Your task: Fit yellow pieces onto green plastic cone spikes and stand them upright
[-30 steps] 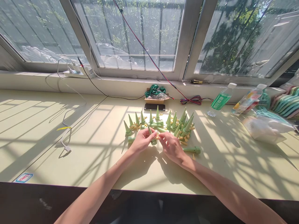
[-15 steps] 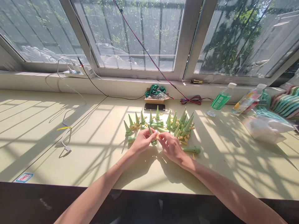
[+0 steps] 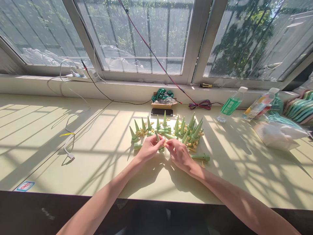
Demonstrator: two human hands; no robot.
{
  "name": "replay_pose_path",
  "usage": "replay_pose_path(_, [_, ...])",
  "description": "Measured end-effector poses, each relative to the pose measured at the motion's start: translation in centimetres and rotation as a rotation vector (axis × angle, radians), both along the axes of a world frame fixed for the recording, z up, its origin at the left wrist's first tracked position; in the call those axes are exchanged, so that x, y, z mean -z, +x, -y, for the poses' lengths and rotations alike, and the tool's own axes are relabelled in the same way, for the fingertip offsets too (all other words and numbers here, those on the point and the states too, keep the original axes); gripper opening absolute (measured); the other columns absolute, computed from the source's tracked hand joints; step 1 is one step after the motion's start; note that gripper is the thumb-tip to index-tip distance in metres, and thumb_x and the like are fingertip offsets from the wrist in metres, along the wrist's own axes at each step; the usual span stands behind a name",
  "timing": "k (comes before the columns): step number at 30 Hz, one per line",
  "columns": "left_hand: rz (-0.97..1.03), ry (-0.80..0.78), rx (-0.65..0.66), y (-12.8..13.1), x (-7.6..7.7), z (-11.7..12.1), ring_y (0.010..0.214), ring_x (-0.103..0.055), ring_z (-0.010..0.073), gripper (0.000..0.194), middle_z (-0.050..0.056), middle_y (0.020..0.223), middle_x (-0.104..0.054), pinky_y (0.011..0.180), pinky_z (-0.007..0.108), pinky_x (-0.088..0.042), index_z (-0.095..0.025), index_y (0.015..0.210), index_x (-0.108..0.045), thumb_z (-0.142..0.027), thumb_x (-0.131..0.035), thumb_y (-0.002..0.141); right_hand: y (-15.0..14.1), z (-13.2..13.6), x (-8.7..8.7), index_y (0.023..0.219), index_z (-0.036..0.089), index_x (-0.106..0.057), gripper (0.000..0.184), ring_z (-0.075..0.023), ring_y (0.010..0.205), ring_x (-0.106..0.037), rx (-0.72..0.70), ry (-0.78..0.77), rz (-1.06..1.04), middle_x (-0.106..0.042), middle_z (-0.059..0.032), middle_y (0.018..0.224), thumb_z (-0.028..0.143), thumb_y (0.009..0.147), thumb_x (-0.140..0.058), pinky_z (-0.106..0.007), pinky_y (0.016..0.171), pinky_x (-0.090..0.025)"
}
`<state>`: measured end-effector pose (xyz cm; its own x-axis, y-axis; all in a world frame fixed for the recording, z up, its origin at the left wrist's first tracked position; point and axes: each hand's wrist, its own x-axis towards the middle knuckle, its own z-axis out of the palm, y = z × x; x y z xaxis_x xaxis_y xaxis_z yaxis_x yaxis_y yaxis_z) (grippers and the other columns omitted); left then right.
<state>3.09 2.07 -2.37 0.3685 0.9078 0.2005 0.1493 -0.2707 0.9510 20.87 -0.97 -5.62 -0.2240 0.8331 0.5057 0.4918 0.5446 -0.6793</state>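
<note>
My left hand (image 3: 148, 149) is closed around a green plastic watering spike (image 3: 161, 150), whose pointed tip stands up beside the thumb. From the other side, my right hand (image 3: 179, 152) pinches a small yellow valve piece (image 3: 165, 143) against the spike's side; the fingers partly hide where they meet. Behind both hands, several similar green spikes (image 3: 133, 135) stand upright with loose yellow pieces (image 3: 141, 132) among them. Another cluster of spikes (image 3: 195, 132) crowds together at the right. One green spike (image 3: 201, 157) lies on its side by my right wrist.
A black phone (image 3: 161, 112) and a small cardboard box (image 3: 163, 105) with green material are behind the spikes. Two bottles, one green-labelled (image 3: 230, 106), stand right, near a white plastic bag (image 3: 276, 135). A white cable (image 3: 69, 156) lies left on the table (image 3: 97, 176).
Almost nothing differs. Both hands stay at the same spot on the spike and the yellow valve piece, with only a very slight shift of the right fingers.
</note>
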Motion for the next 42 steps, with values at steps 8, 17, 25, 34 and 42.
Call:
replay_pose_path(8, [-0.020, 0.040, -0.011, 0.09, -0.25, 0.17, 0.052, -0.042, 0.0077, 0.039, 0.000, 0.065, -0.058, 0.048, 0.021, -0.032, -0.014, 0.077, -0.063, -0.051, -0.065, 0.089, -0.23, 0.08, -0.63, 0.086, 0.019, -0.059, 0.028, -0.0160, 0.062, -0.053, 0.029, -0.031, 0.041, -0.060, -0.0022, 0.074, 0.035, 0.104, -0.044, -0.027, 0.056, -0.041])
replay_pose_path(17, [-0.040, 0.034, 0.002, 0.15, -0.61, 0.29, 0.050, -0.038, 0.0077, 0.041, -0.001, 0.062, -0.056, 0.047, 0.021, -0.029, -0.015, 0.076, -0.063, -0.054, -0.064, 0.089, -0.12, -0.07, -0.26, 0.077, 0.021, -0.052, 0.037, -0.0156, 0.057, -0.050, 0.041, -0.024, 0.060, -0.057, -0.0016, 0.069, 0.040, 0.106, -0.040, -0.027, 0.051, -0.038])
replay_pose_path(25, [-0.050, 0.024, -0.011, -0.04, -0.12, -0.03, 0.051, -0.039, 0.0085, 0.041, -0.002, 0.059, -0.053, 0.048, 0.021, -0.029, -0.015, 0.075, -0.062, -0.054, -0.063, 0.089, -0.17, -0.18, -0.09, 0.082, 0.021, -0.055, 0.036, -0.0163, 0.061, -0.053, 0.001, 0.039, 0.037, -0.061, -0.0038, 0.077, 0.041, 0.106, -0.037, -0.028, 0.055, -0.042])
replay_pose_path(34, [-0.062, 0.027, -0.018, -0.12, 0.00, -0.06, 0.054, -0.042, 0.0090, 0.037, -0.002, 0.064, -0.055, 0.050, 0.022, -0.031, -0.015, 0.077, -0.061, -0.049, -0.062, 0.091, -0.29, -0.13, -0.04, 0.088, 0.021, -0.056, 0.030, -0.0172, 0.066, -0.054, -0.012, 0.041, 0.036, -0.063, -0.0054, 0.085, 0.037, 0.106, -0.038, -0.028, 0.058, -0.045])
replay_pose_path(42, [-0.115, 0.056, -0.024, -0.09, -0.08, 0.08, 0.051, -0.038, 0.0080, 0.036, -0.002, 0.062, -0.053, 0.048, 0.021, -0.028, -0.015, 0.077, -0.062, -0.047, -0.060, 0.092, -0.17, -0.10, -0.14, 0.079, 0.021, -0.052, 0.031, -0.0163, 0.063, -0.052, 0.016, -0.034, 0.082, -0.058, -0.0025, 0.075, 0.033, 0.104, -0.040, -0.028, 0.057, -0.040])
